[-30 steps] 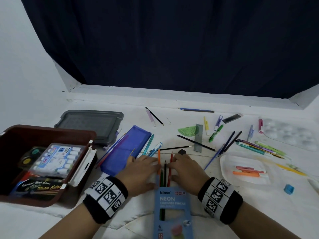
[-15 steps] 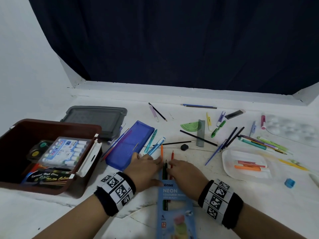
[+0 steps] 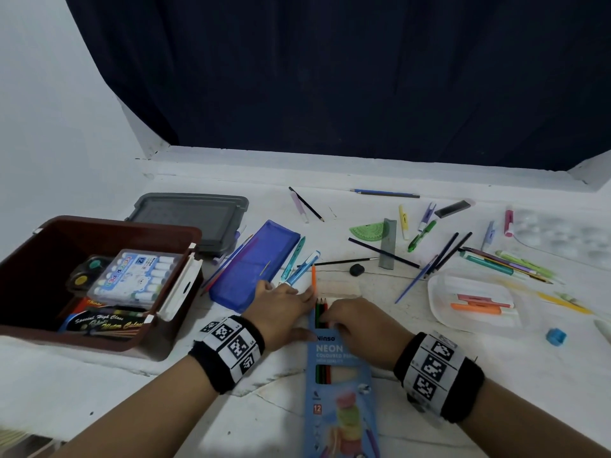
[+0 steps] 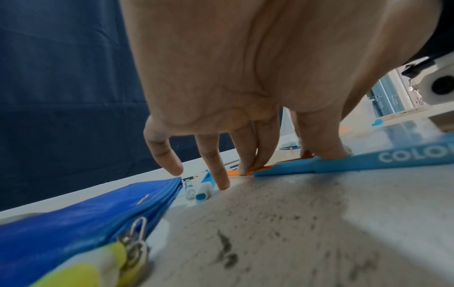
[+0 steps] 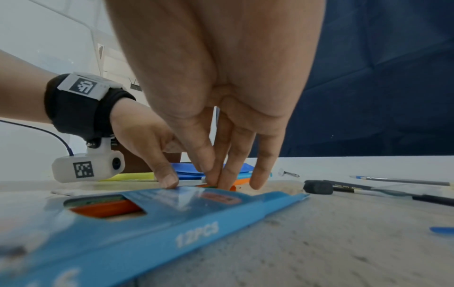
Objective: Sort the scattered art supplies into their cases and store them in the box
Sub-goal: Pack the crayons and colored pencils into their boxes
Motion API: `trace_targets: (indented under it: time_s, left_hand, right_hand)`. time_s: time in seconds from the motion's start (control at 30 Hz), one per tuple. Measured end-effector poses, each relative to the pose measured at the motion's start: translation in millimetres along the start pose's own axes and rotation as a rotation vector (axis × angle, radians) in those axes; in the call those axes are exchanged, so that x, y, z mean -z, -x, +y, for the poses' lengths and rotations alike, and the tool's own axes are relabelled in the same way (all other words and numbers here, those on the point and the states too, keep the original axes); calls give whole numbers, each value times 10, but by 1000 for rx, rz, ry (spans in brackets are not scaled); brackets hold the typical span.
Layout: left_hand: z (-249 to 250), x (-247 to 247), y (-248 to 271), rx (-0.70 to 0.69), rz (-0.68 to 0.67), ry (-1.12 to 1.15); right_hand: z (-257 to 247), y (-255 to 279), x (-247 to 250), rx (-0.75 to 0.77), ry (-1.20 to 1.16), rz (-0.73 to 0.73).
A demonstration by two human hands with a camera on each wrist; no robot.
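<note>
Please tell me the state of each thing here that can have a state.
pencil box: open at top, pencils partly in
orange pencil: sticking out farthest
brown box: open, holding cases
grey lid: off, behind box
blue pouch: lying flat
left hand: pressing box
right hand: pushing pencils

pencil box [image 3: 340, 385] — "Ninso NEON", "12PCS"

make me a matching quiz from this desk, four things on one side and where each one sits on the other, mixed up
Things:
1. marker set
2. orange highlighters
3. grey lid
4. green protractor

Places:
A. in the white tray
B. on the table behind the brown box
C. beside the grey ruler
D. inside the brown box

Pairs: 1-D, 2-A, 3-B, 4-C
</note>
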State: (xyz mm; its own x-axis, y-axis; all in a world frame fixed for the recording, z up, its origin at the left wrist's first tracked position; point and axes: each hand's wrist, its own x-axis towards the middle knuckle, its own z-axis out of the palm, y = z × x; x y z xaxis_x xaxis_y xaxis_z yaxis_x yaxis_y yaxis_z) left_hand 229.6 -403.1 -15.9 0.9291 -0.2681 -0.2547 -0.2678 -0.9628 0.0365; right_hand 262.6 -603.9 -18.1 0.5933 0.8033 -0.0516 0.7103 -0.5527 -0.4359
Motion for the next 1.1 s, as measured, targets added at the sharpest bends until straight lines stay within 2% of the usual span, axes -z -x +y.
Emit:
trace_targets:
  time_s: [0.17, 0.4, 0.6, 0.67, 0.8, 0.9, 1.0, 1.1]
  left_hand:
    - [18, 18, -19, 9, -18, 0]
    - [23, 36, -21, 7, -11, 1]
    - [-22, 23, -57, 14, 25, 29]
    - [-37, 33, -75, 21, 43, 27]
    - [-32, 68, -98, 46, 41, 72]
    - [-24, 140, -120, 54, 16, 83]
    - [-37, 304, -200, 78, 54, 165]
    - [-108, 465, -384, 106, 258, 329]
  right_hand:
    - [2, -39, -26, -48, 74, -35]
    - [-21, -24, -4, -35, 82, -75]
    - [13, -57, 161, -53, -52, -90]
    - [69, -85, 250, -107, -150, 6]
    - [265, -199, 404, -257, -191, 343]
    - [430, -311, 522, -357, -129, 433]
    - [585, -423, 630, -466, -57, 313]
    - [717, -530, 679, -553, 13, 171]
